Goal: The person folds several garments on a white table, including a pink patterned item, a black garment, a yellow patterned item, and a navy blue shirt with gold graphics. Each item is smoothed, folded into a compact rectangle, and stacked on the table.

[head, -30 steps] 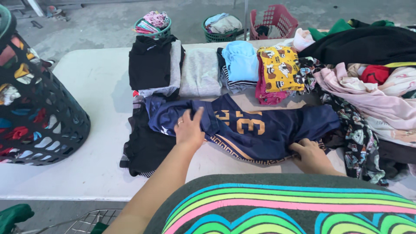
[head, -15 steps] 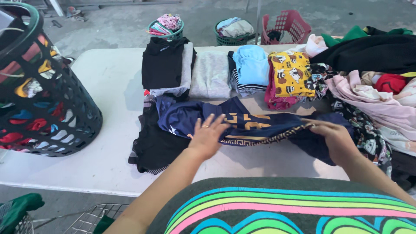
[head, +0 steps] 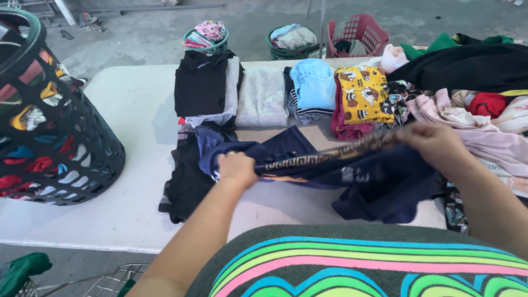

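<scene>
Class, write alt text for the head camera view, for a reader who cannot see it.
Two bare hands, left hand and right hand, hold a navy garment stretched between them above a white table. Behind it lie folded clothes; a dark laundry basket stands at the left.

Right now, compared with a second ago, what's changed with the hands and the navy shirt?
Both hands, left hand and right hand, went from pressing the navy shirt flat to gripping and lifting its patterned edge. The folded stacks and black basket stayed put.
</scene>
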